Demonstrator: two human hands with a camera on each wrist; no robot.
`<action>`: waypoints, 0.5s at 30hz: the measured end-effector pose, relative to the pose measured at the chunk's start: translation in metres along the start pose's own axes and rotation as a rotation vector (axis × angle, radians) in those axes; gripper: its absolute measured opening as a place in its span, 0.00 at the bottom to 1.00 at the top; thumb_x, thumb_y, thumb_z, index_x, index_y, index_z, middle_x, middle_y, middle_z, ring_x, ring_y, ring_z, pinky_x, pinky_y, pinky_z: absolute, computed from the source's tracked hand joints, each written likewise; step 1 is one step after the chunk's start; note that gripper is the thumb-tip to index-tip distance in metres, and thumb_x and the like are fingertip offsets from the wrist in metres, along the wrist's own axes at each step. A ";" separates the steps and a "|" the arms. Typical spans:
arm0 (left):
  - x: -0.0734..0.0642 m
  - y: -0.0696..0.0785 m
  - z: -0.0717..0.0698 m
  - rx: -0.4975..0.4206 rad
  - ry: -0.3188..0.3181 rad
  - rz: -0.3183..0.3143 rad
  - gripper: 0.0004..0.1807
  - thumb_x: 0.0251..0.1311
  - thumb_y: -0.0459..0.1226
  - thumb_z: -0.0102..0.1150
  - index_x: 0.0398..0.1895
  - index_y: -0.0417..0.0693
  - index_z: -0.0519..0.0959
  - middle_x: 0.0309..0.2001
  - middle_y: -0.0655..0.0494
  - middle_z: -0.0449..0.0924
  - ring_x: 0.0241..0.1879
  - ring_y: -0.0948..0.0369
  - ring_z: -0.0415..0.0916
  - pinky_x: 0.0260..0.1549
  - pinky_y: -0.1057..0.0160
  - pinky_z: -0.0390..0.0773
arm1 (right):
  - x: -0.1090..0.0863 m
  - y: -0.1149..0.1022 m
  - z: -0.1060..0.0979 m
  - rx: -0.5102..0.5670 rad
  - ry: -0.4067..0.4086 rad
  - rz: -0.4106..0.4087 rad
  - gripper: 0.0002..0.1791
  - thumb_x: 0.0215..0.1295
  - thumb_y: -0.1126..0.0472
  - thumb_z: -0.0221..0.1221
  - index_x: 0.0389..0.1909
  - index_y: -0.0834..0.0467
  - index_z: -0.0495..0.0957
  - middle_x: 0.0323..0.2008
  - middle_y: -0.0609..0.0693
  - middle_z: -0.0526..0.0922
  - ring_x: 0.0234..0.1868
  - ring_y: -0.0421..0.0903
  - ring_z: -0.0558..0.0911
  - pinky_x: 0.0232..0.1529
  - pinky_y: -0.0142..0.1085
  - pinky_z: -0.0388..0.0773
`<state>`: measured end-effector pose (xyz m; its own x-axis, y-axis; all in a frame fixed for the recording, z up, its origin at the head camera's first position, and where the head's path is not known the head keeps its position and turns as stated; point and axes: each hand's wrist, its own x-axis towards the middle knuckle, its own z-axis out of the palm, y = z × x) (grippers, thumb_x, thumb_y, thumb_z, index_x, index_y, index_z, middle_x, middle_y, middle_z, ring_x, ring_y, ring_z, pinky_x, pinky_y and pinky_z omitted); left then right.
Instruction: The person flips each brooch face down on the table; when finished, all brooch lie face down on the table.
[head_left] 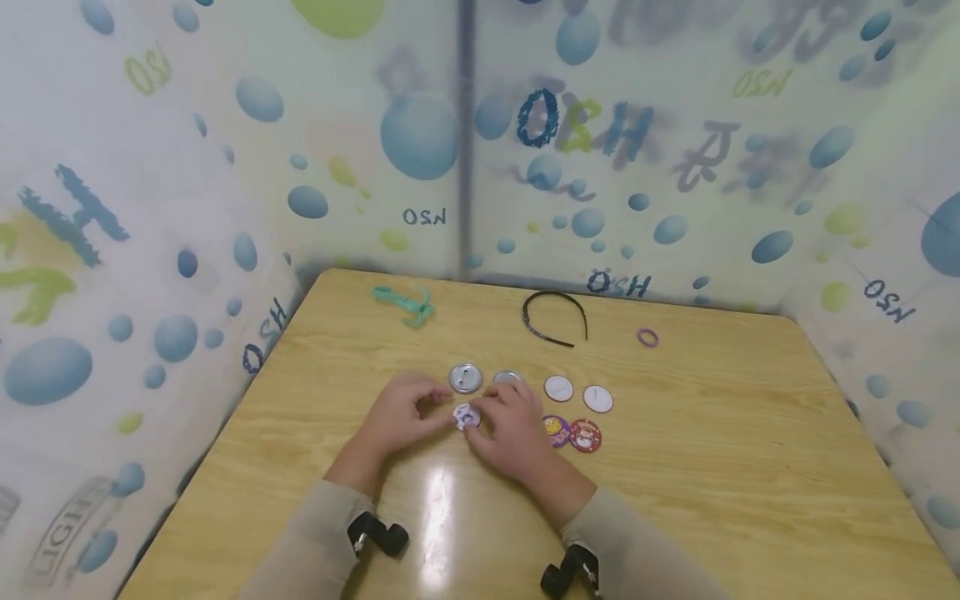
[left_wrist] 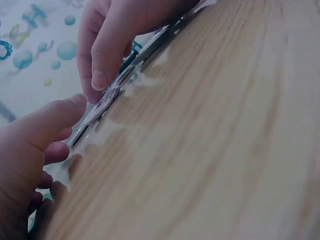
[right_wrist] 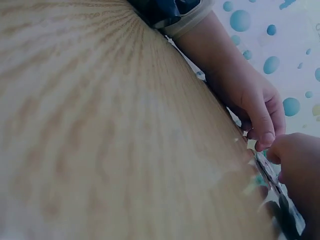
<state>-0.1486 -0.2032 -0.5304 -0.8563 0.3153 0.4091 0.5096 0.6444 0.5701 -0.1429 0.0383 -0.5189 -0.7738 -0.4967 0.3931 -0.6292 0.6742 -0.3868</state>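
Observation:
A small round button badge [head_left: 467,417] with a white and purple picture lies between the two hands, low over the table. My right hand [head_left: 513,427] pinches its right side between thumb and forefinger. The left hand [head_left: 405,410] has its thumb at the badge's left edge, fingers loosely bent. In the left wrist view the badge [left_wrist: 105,102] is seen nearly edge-on. Just behind it a silver badge back [head_left: 466,378] with a pin faces up. Another silver badge [head_left: 507,377] is partly hidden by the right fingers.
Two white-backed badges [head_left: 558,388] lie right of the hands. Nearer are a purple and yellow badge [head_left: 555,430], partly covered by the right hand, and a red badge [head_left: 586,436]. Farther back are a green toy-like piece [head_left: 405,305], a black headband [head_left: 527,318] and a purple ring [head_left: 648,337].

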 end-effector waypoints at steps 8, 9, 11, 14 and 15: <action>0.003 0.003 0.008 0.041 -0.051 0.023 0.26 0.49 0.52 0.84 0.49 0.53 0.90 0.46 0.57 0.88 0.48 0.57 0.77 0.51 0.50 0.77 | -0.006 0.008 -0.001 -0.048 -0.041 0.054 0.24 0.66 0.42 0.68 0.55 0.52 0.89 0.55 0.49 0.82 0.62 0.53 0.72 0.65 0.57 0.64; 0.003 0.002 0.008 0.048 -0.054 0.029 0.26 0.49 0.52 0.84 0.50 0.53 0.90 0.47 0.57 0.88 0.48 0.57 0.77 0.52 0.49 0.77 | -0.007 0.008 -0.001 -0.049 -0.042 0.059 0.24 0.66 0.42 0.68 0.55 0.52 0.89 0.55 0.49 0.82 0.62 0.53 0.72 0.65 0.57 0.64; 0.003 0.002 0.007 0.053 -0.052 0.029 0.25 0.49 0.51 0.84 0.49 0.53 0.90 0.48 0.56 0.88 0.49 0.55 0.78 0.54 0.48 0.78 | -0.006 0.007 0.001 -0.046 -0.054 0.064 0.23 0.66 0.42 0.67 0.55 0.52 0.89 0.55 0.48 0.82 0.63 0.53 0.72 0.65 0.57 0.63; 0.003 0.002 0.006 0.056 -0.039 0.020 0.25 0.47 0.49 0.85 0.48 0.52 0.90 0.47 0.55 0.88 0.50 0.54 0.80 0.54 0.47 0.78 | -0.004 0.005 0.001 -0.038 -0.082 0.067 0.23 0.68 0.42 0.66 0.56 0.51 0.89 0.56 0.48 0.82 0.64 0.52 0.71 0.65 0.56 0.62; 0.003 0.002 0.006 0.052 -0.035 0.017 0.25 0.46 0.48 0.86 0.48 0.52 0.91 0.47 0.55 0.88 0.49 0.54 0.80 0.55 0.46 0.78 | -0.003 0.005 0.001 -0.037 -0.089 0.068 0.23 0.68 0.42 0.66 0.56 0.51 0.88 0.56 0.48 0.82 0.64 0.52 0.71 0.65 0.55 0.63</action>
<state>-0.1508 -0.1973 -0.5321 -0.8504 0.3502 0.3926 0.5199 0.6740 0.5249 -0.1436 0.0432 -0.5228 -0.8191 -0.4947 0.2904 -0.5732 0.7266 -0.3788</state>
